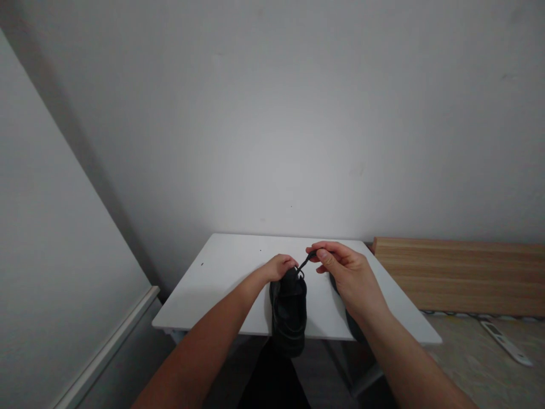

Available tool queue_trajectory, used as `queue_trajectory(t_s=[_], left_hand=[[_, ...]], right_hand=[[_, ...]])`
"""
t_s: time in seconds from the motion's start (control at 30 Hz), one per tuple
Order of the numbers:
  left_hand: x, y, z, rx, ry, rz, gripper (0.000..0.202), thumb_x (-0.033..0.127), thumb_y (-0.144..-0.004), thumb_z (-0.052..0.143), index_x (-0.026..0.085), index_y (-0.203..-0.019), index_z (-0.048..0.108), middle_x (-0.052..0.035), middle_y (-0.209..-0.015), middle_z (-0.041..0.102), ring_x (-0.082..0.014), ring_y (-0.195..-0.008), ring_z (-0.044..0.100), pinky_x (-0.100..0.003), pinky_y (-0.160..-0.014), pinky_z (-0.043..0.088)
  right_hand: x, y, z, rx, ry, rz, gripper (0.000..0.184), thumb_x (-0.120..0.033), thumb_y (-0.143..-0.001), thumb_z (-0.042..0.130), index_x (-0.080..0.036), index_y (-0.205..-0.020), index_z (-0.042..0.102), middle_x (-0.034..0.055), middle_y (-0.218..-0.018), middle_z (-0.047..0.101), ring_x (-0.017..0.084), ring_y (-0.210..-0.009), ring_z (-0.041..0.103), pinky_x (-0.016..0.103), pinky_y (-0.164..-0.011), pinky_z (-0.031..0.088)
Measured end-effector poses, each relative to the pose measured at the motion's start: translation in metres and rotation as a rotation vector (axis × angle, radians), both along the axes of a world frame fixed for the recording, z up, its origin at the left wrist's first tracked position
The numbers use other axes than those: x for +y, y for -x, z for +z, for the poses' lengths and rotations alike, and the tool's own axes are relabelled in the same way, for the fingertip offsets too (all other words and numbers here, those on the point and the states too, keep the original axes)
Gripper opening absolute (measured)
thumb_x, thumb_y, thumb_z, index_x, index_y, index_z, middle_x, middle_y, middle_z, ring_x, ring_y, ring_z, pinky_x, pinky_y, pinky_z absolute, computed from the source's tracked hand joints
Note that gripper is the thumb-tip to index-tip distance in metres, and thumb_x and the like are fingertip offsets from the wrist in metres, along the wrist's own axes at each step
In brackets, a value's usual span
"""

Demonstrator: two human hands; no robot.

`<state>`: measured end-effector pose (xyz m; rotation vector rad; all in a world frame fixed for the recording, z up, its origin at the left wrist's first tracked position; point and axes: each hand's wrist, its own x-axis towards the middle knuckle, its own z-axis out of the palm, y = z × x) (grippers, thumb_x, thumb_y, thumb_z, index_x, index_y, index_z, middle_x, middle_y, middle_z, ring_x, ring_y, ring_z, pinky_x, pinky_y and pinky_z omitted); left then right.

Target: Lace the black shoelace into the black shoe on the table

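Note:
A black lace-up shoe [289, 321] stands on the white table [204, 295], its heel towards me and jutting past the front edge. My left hand [279, 267] is closed at the shoe's tongue and lacing, with its fingertips partly hidden. A dark shoelace [303, 263] rises from the lacing to my right hand [347, 272], which pinches it between thumb and fingers to the right of the shoe. A second dark shoe [354, 326] lies mostly hidden behind my right hand and wrist.
The table backs onto a grey-white wall [289, 125]. On the right, a wooden board [460, 275] stands beside a patterned surface, where a white remote-like device [506, 342] lies. At the left is a white panel with a ledge [110, 346].

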<state>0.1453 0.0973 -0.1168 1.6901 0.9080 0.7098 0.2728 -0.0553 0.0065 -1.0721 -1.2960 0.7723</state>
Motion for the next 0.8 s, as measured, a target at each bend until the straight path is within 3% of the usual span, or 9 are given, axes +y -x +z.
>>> queue_trajectory(t_s=[0.17,0.27,0.43,0.6,0.7,0.8], left_hand=[[-0.005,0.026,0.005,0.025,-0.030,-0.325,0.031,0.042,-0.076,0.056,0.015,-0.085,0.069,-0.0038,-0.083,0.067,-0.0147,-0.076,0.055,-0.025,-0.075,0.040],[-0.001,0.034,0.001,0.053,0.052,-0.370,0.038,0.047,-0.074,0.057,0.012,-0.086,0.067,-0.0048,-0.079,0.066,-0.0137,-0.072,0.055,-0.027,-0.074,0.040],[0.010,0.018,-0.012,0.136,0.149,-0.247,0.045,0.045,-0.078,0.052,0.012,-0.108,0.059,-0.0021,-0.067,0.061,-0.0123,-0.063,0.056,-0.025,-0.064,0.042],[0.024,0.005,-0.017,0.305,0.141,-0.162,0.058,0.035,-0.056,0.074,0.015,-0.108,0.057,0.0019,-0.062,0.059,-0.0113,-0.053,0.052,-0.024,-0.055,0.042],[0.028,0.002,-0.014,0.418,0.122,-0.089,0.077,0.043,-0.048,0.078,0.014,-0.114,0.052,-0.0024,-0.069,0.064,-0.0161,-0.057,0.057,-0.028,-0.056,0.045],[0.026,-0.003,-0.011,0.570,0.029,0.013,0.081,0.051,-0.042,0.079,0.010,-0.108,0.055,-0.0107,-0.081,0.067,-0.0264,-0.077,0.063,-0.032,-0.065,0.047]], right_hand=[[-0.001,-0.001,-0.002,0.042,-0.001,-0.010,0.024,-0.038,-0.078,0.058,-0.018,-0.090,0.064,0.0071,-0.093,0.067,0.015,-0.079,0.061,0.025,-0.061,0.049],[-0.004,0.001,0.009,0.052,-0.051,-0.033,0.021,-0.037,-0.079,0.057,-0.019,-0.088,0.063,0.0066,-0.093,0.068,0.015,-0.080,0.060,0.025,-0.061,0.049],[-0.004,0.011,0.044,-0.065,-0.192,-0.034,0.014,-0.032,-0.080,0.057,-0.020,-0.085,0.063,0.0033,-0.087,0.068,0.013,-0.078,0.060,0.025,-0.064,0.047],[0.005,0.023,0.068,-0.194,-0.289,-0.031,0.013,-0.028,-0.082,0.053,-0.019,-0.084,0.062,0.0027,-0.083,0.067,0.013,-0.077,0.060,0.027,-0.068,0.046],[0.011,0.028,0.072,-0.223,-0.293,-0.026,0.013,-0.026,-0.083,0.050,-0.018,-0.085,0.060,0.0027,-0.083,0.067,0.014,-0.079,0.060,0.028,-0.068,0.047],[0.014,0.033,0.075,-0.205,-0.285,-0.009,0.012,-0.024,-0.084,0.047,-0.019,-0.086,0.057,0.0025,-0.084,0.066,0.013,-0.079,0.060,0.028,-0.067,0.047]])
